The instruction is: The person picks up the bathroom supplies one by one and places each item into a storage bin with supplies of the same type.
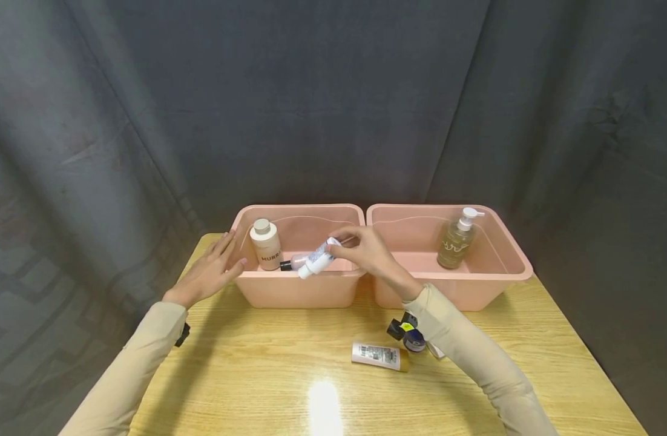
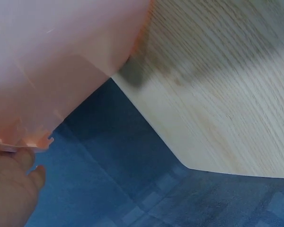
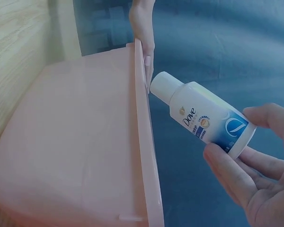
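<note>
Over the left pink bin [image 1: 301,293], my right hand [image 1: 368,249] pinches a small white Dove bottle [image 3: 203,116] by its base, between thumb and fingers. The bottle tilts with its white cap down and to the left. My left hand [image 1: 213,269] rests on the bin's left rim with its fingers extended. Inside that bin a white bottle [image 1: 266,245] with a grey cap stands upright at the left. A pinkish bottle with a black cap [image 1: 286,266] lies beside it, partly hidden behind the Dove bottle.
The right pink bin [image 1: 426,293] holds a pump bottle [image 1: 456,243] of olive-coloured liquid. On the wooden table [image 1: 257,375] lie a white tube with a gold cap [image 1: 378,356] and a dark blue container [image 1: 414,341], with a white item partly covered by my right sleeve. Grey curtain surrounds the table.
</note>
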A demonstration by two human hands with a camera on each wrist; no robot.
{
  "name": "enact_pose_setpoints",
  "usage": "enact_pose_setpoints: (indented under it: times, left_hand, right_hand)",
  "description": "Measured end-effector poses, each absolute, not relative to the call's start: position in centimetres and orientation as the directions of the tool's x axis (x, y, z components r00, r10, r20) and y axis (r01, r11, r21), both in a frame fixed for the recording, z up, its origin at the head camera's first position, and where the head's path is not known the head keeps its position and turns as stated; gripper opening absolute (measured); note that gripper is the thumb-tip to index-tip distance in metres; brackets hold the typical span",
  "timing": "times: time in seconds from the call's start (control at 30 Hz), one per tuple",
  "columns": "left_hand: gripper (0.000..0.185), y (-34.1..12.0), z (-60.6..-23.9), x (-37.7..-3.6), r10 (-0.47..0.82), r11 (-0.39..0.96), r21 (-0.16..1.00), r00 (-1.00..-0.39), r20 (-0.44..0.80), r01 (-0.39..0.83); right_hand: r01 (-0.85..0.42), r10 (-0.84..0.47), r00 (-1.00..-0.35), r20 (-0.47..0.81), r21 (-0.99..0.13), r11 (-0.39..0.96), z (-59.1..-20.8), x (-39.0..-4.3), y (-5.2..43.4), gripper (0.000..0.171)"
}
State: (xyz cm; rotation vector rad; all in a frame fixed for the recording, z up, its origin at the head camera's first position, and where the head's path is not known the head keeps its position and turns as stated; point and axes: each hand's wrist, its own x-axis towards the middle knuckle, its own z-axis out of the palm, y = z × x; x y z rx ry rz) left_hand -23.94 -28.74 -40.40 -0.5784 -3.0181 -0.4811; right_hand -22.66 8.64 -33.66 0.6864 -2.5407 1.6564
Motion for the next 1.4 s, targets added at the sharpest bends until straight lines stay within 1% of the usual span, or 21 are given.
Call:
enact_pose_setpoints:
  times: [0.13,0.4,0.7,0.93,1.1,1.4]
  left_hand:
    - [0.081,-28.8,-40.4,-23.9,0.356,0.888,0.275,-0.930,0.094,0.368]
    - [0.079,-28.8,-40.1,-23.8,0.368,0.890,0.251,-0.925,0.099,0.381]
    - [0.080,-28.7,-40.1,-23.8,0.361,0.897,0.238,-0.928,0.089,0.372]
    - [0.080,-28.6,-40.1,-23.8,0.363,0.897,0.238,-0.928,0.090,0.374]
    - [0.081,-28.5,-40.1,-23.8,0.367,0.895,0.238,-0.926,0.093,0.378]
    - [0.080,-28.5,-39.9,-23.8,0.371,0.891,0.244,-0.924,0.095,0.383]
  right_hand:
    - [-0.350,-0.326,-0.914,0.244,-0.878,0.326,-33.6,-23.0,8.6,0.030]
    - [-0.286,-0.271,-0.939,0.213,-0.920,0.267,-33.5,-24.0,8.6,0.029]
    - [-0.154,-0.212,-0.970,0.119,-0.975,0.160,-33.6,-24.8,8.6,0.029]
    - [-0.083,-0.165,-0.985,0.060,-0.987,0.138,-34.1,-25.5,8.8,0.032]
    - [-0.066,-0.122,-0.991,0.049,-0.988,0.138,-34.0,-25.9,8.9,0.033]
    - [-0.003,-0.101,-0.995,-0.008,-0.994,0.109,-33.7,-26.6,8.9,0.036]
